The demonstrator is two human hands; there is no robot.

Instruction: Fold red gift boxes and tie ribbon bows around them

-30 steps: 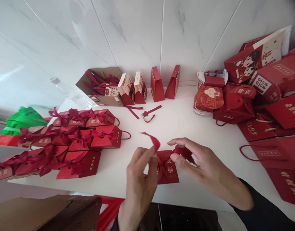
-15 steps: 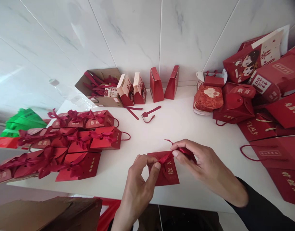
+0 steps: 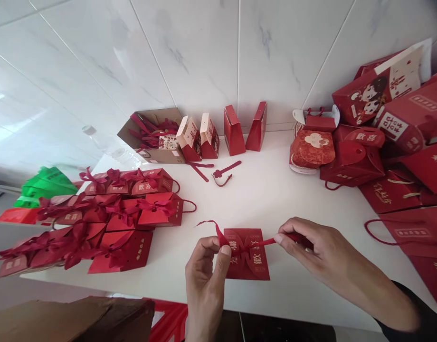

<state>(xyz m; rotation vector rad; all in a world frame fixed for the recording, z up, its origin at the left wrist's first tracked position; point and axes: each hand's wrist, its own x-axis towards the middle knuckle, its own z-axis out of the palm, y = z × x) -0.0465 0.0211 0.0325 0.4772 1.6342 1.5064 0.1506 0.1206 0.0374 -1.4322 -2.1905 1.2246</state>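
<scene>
A small red gift box (image 3: 247, 273) with gold lettering sits on the white table near its front edge. Across its top runs a dark red ribbon (image 3: 266, 242), crossed at the middle of the flaps. My left hand (image 3: 207, 270) pinches one side of the ribbon between thumb and forefinger at the box's left edge, and a loose tail curls up beyond the fingers. Off to the right of the box, my right hand (image 3: 311, 247) pinches the other side, with more ribbon bunched inside the palm. Between both hands the ribbon looks taut.
Several red boxes with ribbon bows (image 3: 161, 209) stand in rows at the left. A cardboard box of ribbons (image 3: 157, 156) and small upright boxes (image 3: 234, 130) line the wall. Red boxes and bags (image 3: 357, 161) pile up on the right. Loose straps (image 3: 228, 169) lie mid-table.
My hands have moved apart, the right one outward to the right and the left slightly left. The ribbon between them is now stretched across the box, and more of the box top shows.
</scene>
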